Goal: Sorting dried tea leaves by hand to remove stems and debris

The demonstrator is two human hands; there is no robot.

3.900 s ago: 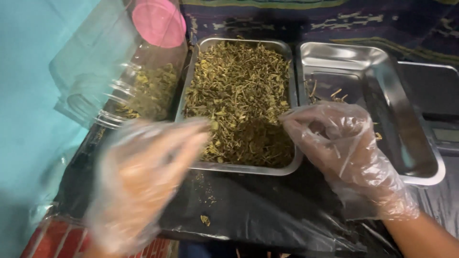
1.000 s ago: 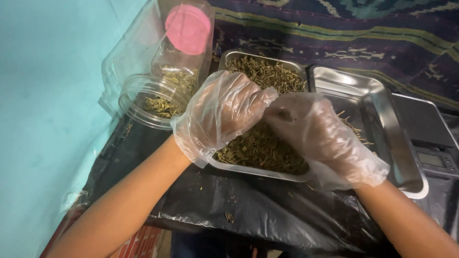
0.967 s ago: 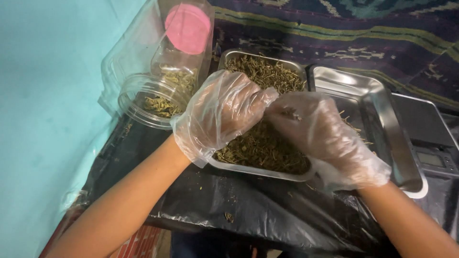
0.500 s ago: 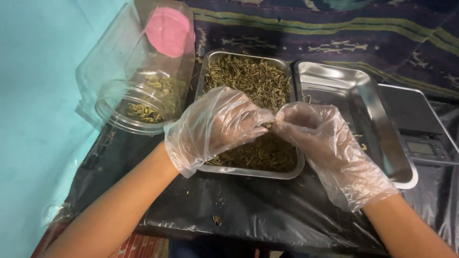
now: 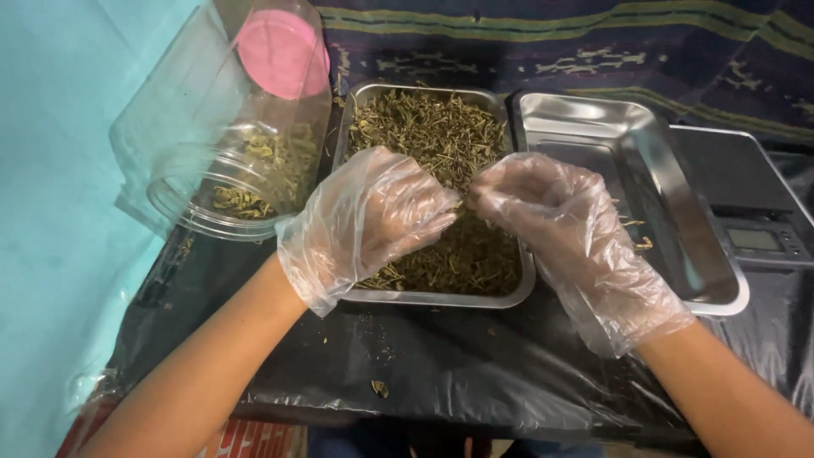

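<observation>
We are working with our two hands over a metal tray (image 5: 398, 293) full of dried green herbs (image 5: 428, 136). Both hands are wearing thin clear gloves. Our left hand (image 5: 369, 216) and our right hand (image 5: 547, 212) are meeting in the middle, just above the herbs. The fingers of both hands are curling in narrow and seem to be pinching a small bit of herb between them, but we cannot tell for sure.

We think we are sorting, picking little stems out of the pile. To the right, touching the full tray, a second tray (image 5: 712, 280) is lying almost bare, with a few stems (image 5: 640, 242) in it. A next move there would need a gentle pinch.

A clear jar (image 5: 246, 182) is lying on its side at the far left. A small scale (image 5: 746, 203) is sitting at the right. Black plastic (image 5: 441, 365) is covering the desk.
</observation>
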